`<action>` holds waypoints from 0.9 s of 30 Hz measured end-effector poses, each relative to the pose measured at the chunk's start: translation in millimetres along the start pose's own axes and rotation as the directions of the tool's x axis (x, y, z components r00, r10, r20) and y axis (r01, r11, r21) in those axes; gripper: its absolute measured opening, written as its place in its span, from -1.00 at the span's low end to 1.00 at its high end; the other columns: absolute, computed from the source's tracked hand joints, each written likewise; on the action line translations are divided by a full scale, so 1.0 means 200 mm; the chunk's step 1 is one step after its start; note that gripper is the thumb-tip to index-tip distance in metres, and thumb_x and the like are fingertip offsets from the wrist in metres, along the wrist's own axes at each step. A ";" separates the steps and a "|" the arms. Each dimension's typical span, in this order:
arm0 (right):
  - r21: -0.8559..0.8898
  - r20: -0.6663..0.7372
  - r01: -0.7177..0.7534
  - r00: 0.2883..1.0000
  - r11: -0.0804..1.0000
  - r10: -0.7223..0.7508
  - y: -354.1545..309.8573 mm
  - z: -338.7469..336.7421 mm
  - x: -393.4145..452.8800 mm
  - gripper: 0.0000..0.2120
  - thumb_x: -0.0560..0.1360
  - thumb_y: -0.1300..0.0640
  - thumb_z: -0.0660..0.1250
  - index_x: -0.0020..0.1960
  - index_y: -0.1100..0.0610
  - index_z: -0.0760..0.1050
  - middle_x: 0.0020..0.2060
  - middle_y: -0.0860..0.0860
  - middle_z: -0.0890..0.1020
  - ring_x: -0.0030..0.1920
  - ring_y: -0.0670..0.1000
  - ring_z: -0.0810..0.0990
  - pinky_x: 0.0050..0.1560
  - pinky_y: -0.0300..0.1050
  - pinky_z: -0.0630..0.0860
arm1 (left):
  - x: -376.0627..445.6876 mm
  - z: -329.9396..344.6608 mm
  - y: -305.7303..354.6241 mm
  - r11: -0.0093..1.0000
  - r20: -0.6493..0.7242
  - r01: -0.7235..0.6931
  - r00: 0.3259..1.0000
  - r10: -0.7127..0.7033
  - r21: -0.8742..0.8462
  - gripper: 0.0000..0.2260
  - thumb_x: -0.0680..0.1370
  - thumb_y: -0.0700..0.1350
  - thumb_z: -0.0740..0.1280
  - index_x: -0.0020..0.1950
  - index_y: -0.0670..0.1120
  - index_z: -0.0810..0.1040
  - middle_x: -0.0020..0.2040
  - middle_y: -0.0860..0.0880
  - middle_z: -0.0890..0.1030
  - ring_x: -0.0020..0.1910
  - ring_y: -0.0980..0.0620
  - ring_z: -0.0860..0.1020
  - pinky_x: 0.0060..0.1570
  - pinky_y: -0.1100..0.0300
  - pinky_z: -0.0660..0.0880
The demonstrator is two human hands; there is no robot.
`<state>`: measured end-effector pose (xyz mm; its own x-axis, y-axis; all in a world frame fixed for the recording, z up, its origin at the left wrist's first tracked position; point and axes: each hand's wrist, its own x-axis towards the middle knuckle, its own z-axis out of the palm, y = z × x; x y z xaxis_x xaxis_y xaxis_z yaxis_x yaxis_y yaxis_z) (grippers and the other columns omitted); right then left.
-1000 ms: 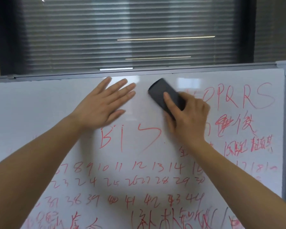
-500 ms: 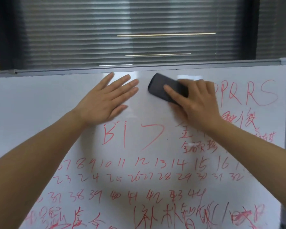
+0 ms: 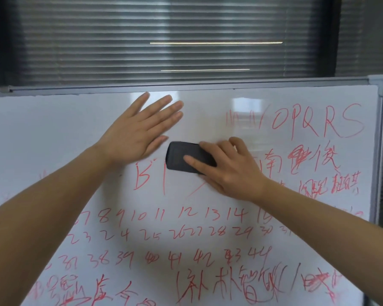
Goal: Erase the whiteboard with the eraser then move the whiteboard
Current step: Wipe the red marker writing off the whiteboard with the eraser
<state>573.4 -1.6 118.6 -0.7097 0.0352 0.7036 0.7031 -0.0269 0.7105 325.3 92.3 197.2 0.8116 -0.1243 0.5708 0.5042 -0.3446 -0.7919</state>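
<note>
A large whiteboard (image 3: 42, 129) with a grey frame fills most of the head view, covered with red letters, numbers and characters; its upper left area is wiped clean. My right hand (image 3: 232, 171) presses a black eraser (image 3: 181, 156) flat against the board, just right of a red "B" and a vertical stroke. My left hand (image 3: 139, 131) lies flat on the board with fingers spread, just up and left of the eraser, holding nothing.
Dark window blinds (image 3: 164, 40) hang behind the board's top edge. The board's right frame edge (image 3: 380, 151) and corner stand near the right side of the view. Red writing covers the lower and right parts of the board.
My right hand has slid the eraser down and a little left, from near the top edge to the row with the "B". The red "7" stroke there is mostly gone. My left hand stayed put.
</note>
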 end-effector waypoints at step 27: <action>-0.144 0.000 -0.213 0.977 0.966 0.215 0.22 -0.10 -0.29 -0.62 0.57 0.08 0.30 0.38 0.04 0.39 0.14 0.23 0.55 -0.05 0.17 0.42 -0.03 0.07 0.30 | 0.01 0.00 0.01 1.000 -0.016 0.004 1.000 -0.005 -0.030 -0.52 0.69 0.01 -0.08 0.59 -0.13 0.11 0.59 -0.11 0.13 0.56 -0.13 0.10 0.50 -0.18 0.05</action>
<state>643.7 -24.6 109.5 -0.5418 0.0284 0.8400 0.8243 -0.1772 0.5377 327.7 90.6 195.8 0.8043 -0.1378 0.5781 0.4987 -0.3726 -0.7826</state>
